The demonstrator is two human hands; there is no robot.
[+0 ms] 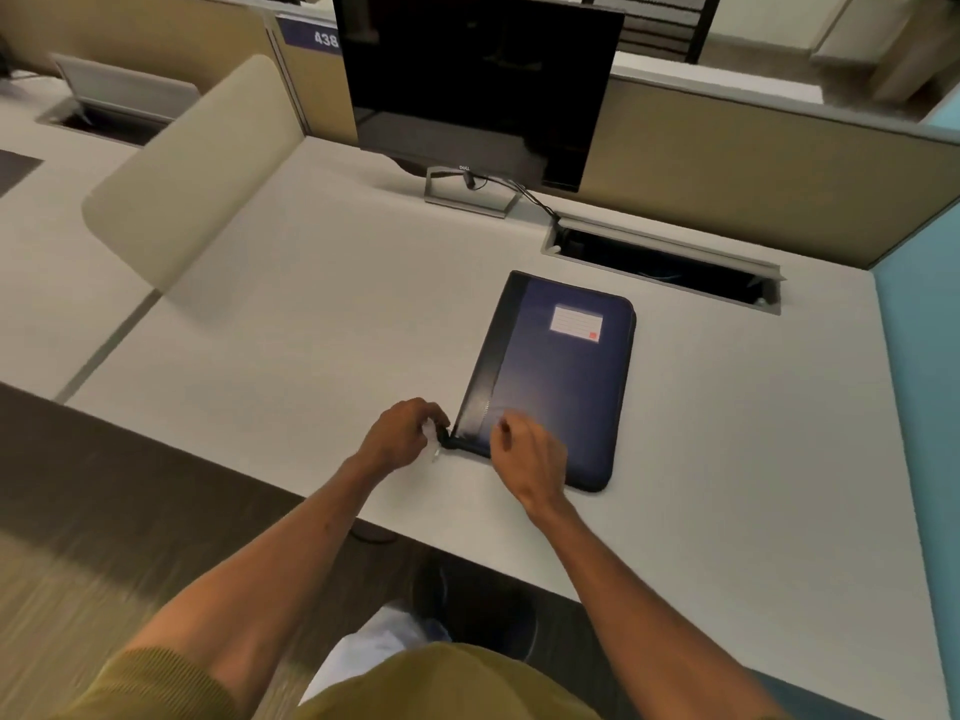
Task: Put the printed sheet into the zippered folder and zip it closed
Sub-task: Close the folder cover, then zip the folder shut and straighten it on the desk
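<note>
A dark blue zippered folder (561, 376) with a white label lies closed and flat on the white desk (291, 324), its black spine to the left. My left hand (402, 433) is curled at the folder's near left corner, fingers pinched on the black zipper end there. My right hand (530, 457) rests on the folder's near edge, fingers bent and pressing down on the cover. The printed sheet is not visible anywhere.
A black monitor (478, 85) on a grey stand sits at the back of the desk. An open cable slot (665, 262) lies behind the folder. A beige divider panel (192, 168) stands to the left, a teal partition (919, 407) at the right.
</note>
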